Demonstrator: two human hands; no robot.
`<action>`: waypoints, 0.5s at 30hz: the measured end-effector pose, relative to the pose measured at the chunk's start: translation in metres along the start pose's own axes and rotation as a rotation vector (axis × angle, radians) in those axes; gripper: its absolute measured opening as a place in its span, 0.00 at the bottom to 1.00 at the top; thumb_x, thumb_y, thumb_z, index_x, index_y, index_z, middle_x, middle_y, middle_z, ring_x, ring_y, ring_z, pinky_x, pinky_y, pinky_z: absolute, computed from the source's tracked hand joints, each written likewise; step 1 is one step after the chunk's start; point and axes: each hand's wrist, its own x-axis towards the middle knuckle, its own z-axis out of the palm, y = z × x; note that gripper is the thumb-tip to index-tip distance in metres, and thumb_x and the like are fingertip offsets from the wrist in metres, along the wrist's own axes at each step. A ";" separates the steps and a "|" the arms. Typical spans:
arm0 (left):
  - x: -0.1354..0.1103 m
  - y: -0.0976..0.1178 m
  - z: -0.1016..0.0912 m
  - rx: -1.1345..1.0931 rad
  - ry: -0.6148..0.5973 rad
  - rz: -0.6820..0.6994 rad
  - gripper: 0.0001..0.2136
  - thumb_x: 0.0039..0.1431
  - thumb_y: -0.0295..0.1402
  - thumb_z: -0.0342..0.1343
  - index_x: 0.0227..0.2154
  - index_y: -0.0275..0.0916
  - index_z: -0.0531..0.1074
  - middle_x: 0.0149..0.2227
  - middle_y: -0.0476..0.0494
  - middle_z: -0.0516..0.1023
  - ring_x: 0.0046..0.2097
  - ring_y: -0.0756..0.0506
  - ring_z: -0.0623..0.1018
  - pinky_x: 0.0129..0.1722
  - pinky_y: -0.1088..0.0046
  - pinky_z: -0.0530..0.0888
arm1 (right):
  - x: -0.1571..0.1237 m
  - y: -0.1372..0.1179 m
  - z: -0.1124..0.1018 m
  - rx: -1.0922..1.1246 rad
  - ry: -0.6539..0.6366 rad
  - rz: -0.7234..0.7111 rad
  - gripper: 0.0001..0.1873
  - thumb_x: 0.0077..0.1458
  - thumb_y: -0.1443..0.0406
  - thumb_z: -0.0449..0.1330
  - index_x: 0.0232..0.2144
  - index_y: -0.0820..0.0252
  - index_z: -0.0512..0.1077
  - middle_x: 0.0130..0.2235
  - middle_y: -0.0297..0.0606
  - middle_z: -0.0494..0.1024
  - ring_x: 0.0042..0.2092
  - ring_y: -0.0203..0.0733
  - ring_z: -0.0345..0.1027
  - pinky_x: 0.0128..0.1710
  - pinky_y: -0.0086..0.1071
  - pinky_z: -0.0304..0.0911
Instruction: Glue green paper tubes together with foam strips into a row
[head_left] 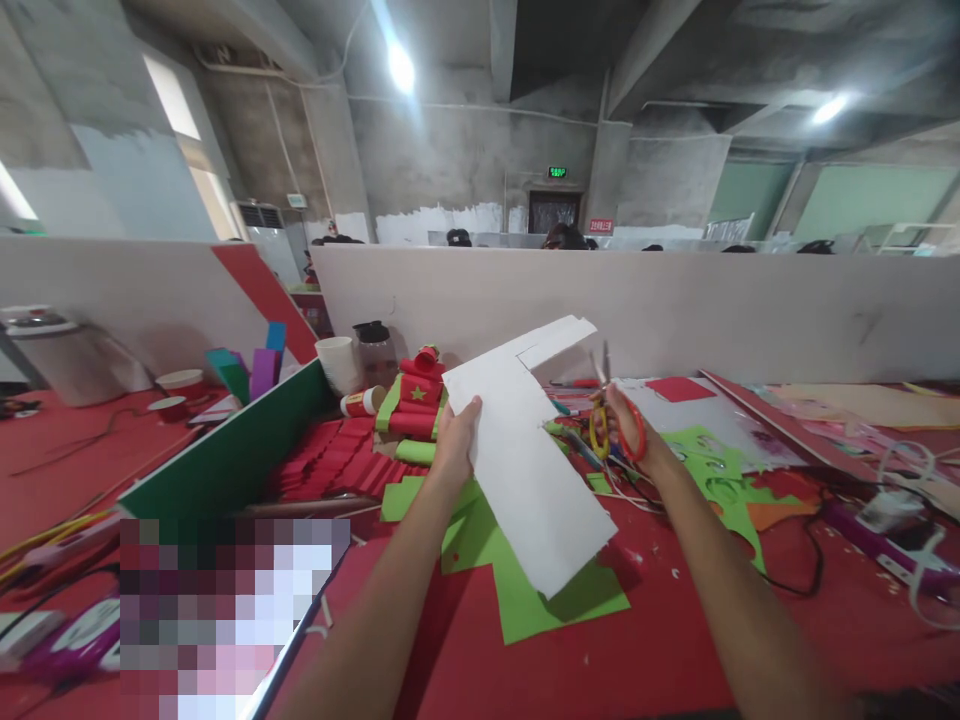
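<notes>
The left hand (457, 440) holds a big white paper (529, 450). It is plain, with a strip sticking out up top. The right hand (628, 420) grips red-and-yellow scissors (605, 372).

Passage lies over the near red tabletop (600, 672), with green board (232, 440) blocking left, white partition (750, 310) ahead.
</notes>
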 end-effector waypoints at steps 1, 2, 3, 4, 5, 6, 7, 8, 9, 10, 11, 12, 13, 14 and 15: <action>0.000 -0.001 0.000 -0.002 -0.002 -0.001 0.19 0.52 0.29 0.62 0.48 0.40 0.69 0.43 0.40 0.80 0.36 0.44 0.80 0.39 0.66 0.78 | -0.006 -0.001 0.004 -0.073 -0.091 0.001 0.23 0.48 0.43 0.61 0.30 0.56 0.68 0.21 0.29 0.67 0.21 0.35 0.60 0.16 0.26 0.52; -0.001 -0.001 0.001 -0.001 -0.005 -0.002 0.20 0.52 0.29 0.62 0.49 0.41 0.68 0.42 0.40 0.80 0.36 0.44 0.80 0.39 0.66 0.78 | -0.011 -0.002 0.008 -0.148 -0.174 0.000 0.21 0.49 0.45 0.61 0.29 0.55 0.68 0.21 0.30 0.67 0.22 0.36 0.60 0.18 0.27 0.54; -0.001 -0.002 0.001 0.001 -0.010 0.001 0.20 0.52 0.30 0.62 0.49 0.41 0.68 0.42 0.41 0.80 0.35 0.45 0.80 0.38 0.66 0.78 | -0.015 -0.002 0.011 -0.217 -0.244 0.001 0.19 0.51 0.47 0.61 0.27 0.55 0.67 0.22 0.30 0.67 0.23 0.36 0.60 0.19 0.28 0.56; -0.001 -0.003 0.002 0.005 -0.020 0.004 0.21 0.52 0.30 0.62 0.49 0.42 0.68 0.42 0.41 0.80 0.35 0.45 0.80 0.38 0.66 0.78 | -0.019 -0.003 0.015 -0.266 -0.289 -0.008 0.18 0.52 0.48 0.61 0.25 0.55 0.66 0.22 0.30 0.66 0.23 0.36 0.59 0.21 0.29 0.57; -0.002 -0.004 0.002 0.011 -0.036 0.009 0.21 0.51 0.30 0.63 0.49 0.42 0.68 0.41 0.42 0.80 0.34 0.45 0.80 0.38 0.66 0.78 | -0.022 -0.003 0.019 -0.301 -0.315 -0.024 0.18 0.53 0.49 0.61 0.24 0.55 0.65 0.23 0.30 0.65 0.24 0.36 0.58 0.22 0.29 0.57; -0.003 -0.005 0.002 0.017 -0.054 0.016 0.21 0.51 0.31 0.63 0.49 0.42 0.69 0.41 0.42 0.80 0.34 0.45 0.80 0.38 0.66 0.78 | -0.024 -0.003 0.022 -0.325 -0.318 -0.049 0.18 0.53 0.50 0.61 0.23 0.55 0.64 0.23 0.30 0.64 0.24 0.37 0.57 0.23 0.30 0.58; -0.004 -0.005 0.002 0.023 -0.073 0.025 0.20 0.51 0.31 0.63 0.48 0.42 0.69 0.40 0.42 0.80 0.34 0.45 0.80 0.38 0.66 0.78 | -0.026 -0.004 0.025 -0.339 -0.304 -0.085 0.18 0.54 0.50 0.60 0.22 0.55 0.63 0.24 0.30 0.64 0.25 0.37 0.56 0.24 0.30 0.58; -0.004 -0.006 0.002 0.030 -0.096 0.030 0.20 0.50 0.31 0.64 0.47 0.42 0.69 0.40 0.42 0.80 0.34 0.45 0.80 0.38 0.66 0.78 | -0.027 -0.005 0.028 -0.350 -0.283 -0.119 0.18 0.54 0.51 0.60 0.22 0.54 0.63 0.24 0.30 0.64 0.26 0.38 0.57 0.26 0.31 0.59; -0.005 -0.006 0.003 0.037 -0.117 0.033 0.19 0.50 0.31 0.64 0.46 0.42 0.70 0.40 0.42 0.80 0.34 0.45 0.80 0.38 0.66 0.78 | -0.028 -0.005 0.031 -0.359 -0.260 -0.150 0.17 0.55 0.51 0.59 0.23 0.54 0.64 0.25 0.31 0.65 0.28 0.39 0.57 0.28 0.32 0.60; -0.006 -0.006 0.003 0.045 -0.134 0.031 0.19 0.50 0.31 0.64 0.45 0.41 0.70 0.40 0.42 0.80 0.34 0.45 0.80 0.38 0.66 0.78 | -0.029 -0.006 0.033 -0.364 -0.242 -0.174 0.17 0.55 0.51 0.58 0.23 0.54 0.65 0.26 0.31 0.66 0.30 0.40 0.59 0.31 0.33 0.61; -0.007 -0.006 0.004 0.052 -0.143 0.026 0.18 0.49 0.31 0.64 0.45 0.41 0.70 0.39 0.42 0.80 0.34 0.45 0.80 0.38 0.66 0.78 | -0.029 -0.007 0.034 -0.363 -0.235 -0.186 0.17 0.56 0.50 0.57 0.24 0.54 0.65 0.28 0.32 0.68 0.32 0.42 0.60 0.34 0.34 0.62; -0.008 -0.006 0.004 0.061 -0.146 0.016 0.19 0.49 0.31 0.64 0.45 0.41 0.70 0.39 0.42 0.80 0.34 0.44 0.80 0.37 0.66 0.77 | -0.029 -0.008 0.035 -0.360 -0.237 -0.187 0.17 0.56 0.50 0.57 0.24 0.54 0.66 0.28 0.32 0.69 0.34 0.43 0.62 0.37 0.35 0.62; -0.009 -0.005 0.005 0.069 -0.144 0.005 0.19 0.49 0.31 0.64 0.45 0.40 0.70 0.39 0.42 0.81 0.33 0.44 0.80 0.37 0.66 0.77 | -0.029 -0.009 0.035 -0.356 -0.249 -0.182 0.18 0.56 0.49 0.57 0.24 0.54 0.66 0.29 0.33 0.70 0.35 0.44 0.63 0.40 0.36 0.62; -0.010 -0.005 0.006 0.076 -0.137 -0.005 0.19 0.48 0.31 0.65 0.45 0.40 0.70 0.38 0.42 0.81 0.33 0.45 0.80 0.36 0.66 0.77 | -0.029 -0.009 0.035 -0.339 -0.242 -0.178 0.18 0.55 0.48 0.58 0.24 0.54 0.66 0.29 0.33 0.71 0.36 0.44 0.63 0.42 0.36 0.62; -0.010 -0.004 0.006 0.082 -0.130 -0.013 0.20 0.48 0.31 0.65 0.45 0.40 0.70 0.38 0.41 0.81 0.32 0.45 0.80 0.36 0.66 0.77 | -0.028 -0.009 0.035 -0.316 -0.219 -0.176 0.19 0.53 0.48 0.59 0.24 0.54 0.66 0.29 0.33 0.72 0.37 0.45 0.64 0.43 0.37 0.62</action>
